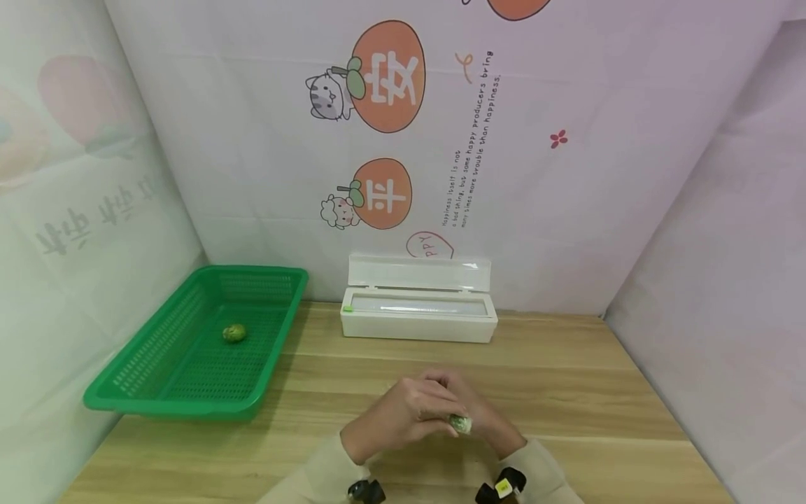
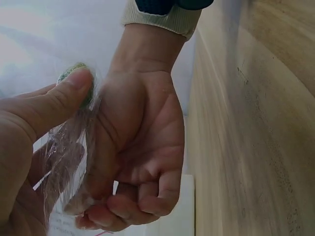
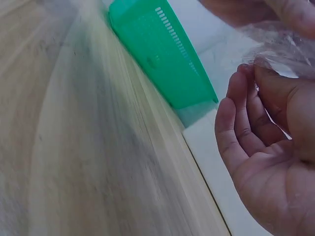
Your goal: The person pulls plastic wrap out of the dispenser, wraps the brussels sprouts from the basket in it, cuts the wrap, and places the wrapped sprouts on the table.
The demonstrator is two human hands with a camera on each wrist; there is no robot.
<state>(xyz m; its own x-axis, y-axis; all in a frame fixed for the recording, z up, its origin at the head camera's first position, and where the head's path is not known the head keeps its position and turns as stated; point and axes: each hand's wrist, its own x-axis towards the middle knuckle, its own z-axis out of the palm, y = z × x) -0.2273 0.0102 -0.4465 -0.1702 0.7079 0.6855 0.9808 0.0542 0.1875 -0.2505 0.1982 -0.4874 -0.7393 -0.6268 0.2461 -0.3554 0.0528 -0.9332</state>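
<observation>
My left hand [image 1: 412,413] pinches a small mottled green round fruit or vegetable [image 1: 460,423] between thumb and fingers. Clear cling film [image 2: 66,152] covers it and trails down in crumpled folds, as the left wrist view shows. Close beside it, my right hand [image 3: 270,132] pinches the film between thumb and fingertips, its other fingers curled. Both hands are just above the wooden table, near its front. Much of the right hand is hidden behind the left in the head view.
A green plastic basket [image 1: 252,407] at the left holds another small green round fruit or vegetable [image 1: 234,333]. At the back stands a white cling film dispenser [image 1: 418,327], its clear lid [image 1: 418,273] raised. Fabric walls [image 1: 567,231] enclose the wooden table [image 1: 598,392].
</observation>
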